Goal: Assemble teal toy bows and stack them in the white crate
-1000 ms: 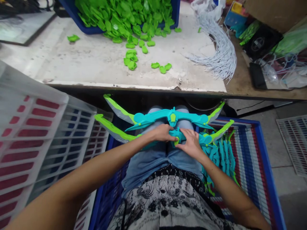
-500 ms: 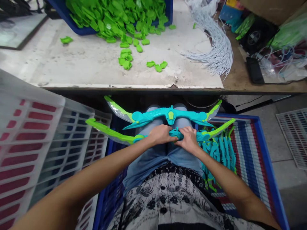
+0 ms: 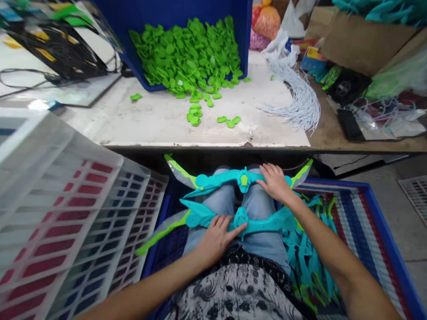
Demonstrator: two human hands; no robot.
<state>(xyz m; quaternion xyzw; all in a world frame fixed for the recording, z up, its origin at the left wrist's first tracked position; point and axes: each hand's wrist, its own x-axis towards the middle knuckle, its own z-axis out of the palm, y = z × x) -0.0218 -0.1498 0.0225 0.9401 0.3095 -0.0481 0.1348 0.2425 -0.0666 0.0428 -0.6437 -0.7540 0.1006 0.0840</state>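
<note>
Two teal toy bows with bright green and clear limbs lie across the lap. My left hand (image 3: 215,235) grips the near bow (image 3: 258,226) left of its centre, thumb stretched toward the middle block, palm side hidden. The near bow's limb curves back toward my body. My right hand (image 3: 274,181) is over the right half of the far bow (image 3: 218,178), fingers stretched past its far edge and thumb apart. A green five-sided piece (image 3: 244,180) sits at the far bow's centre. More teal bows (image 3: 305,249) lie in the crate at my right.
A blue bin (image 3: 245,58) of small green pieces (image 3: 190,55) lies tipped on the worktable (image 3: 160,126), with loose pieces before it. A bundle of white strings (image 3: 303,102) lies right of them. A white slatted crate (image 3: 76,209) stands left; a blue-rimmed crate (image 3: 376,222) stands right.
My right hand has left the near bow and moved out to the far bow. The near bow has been turned over, its limbs now curving toward me. The view has tilted up.
</note>
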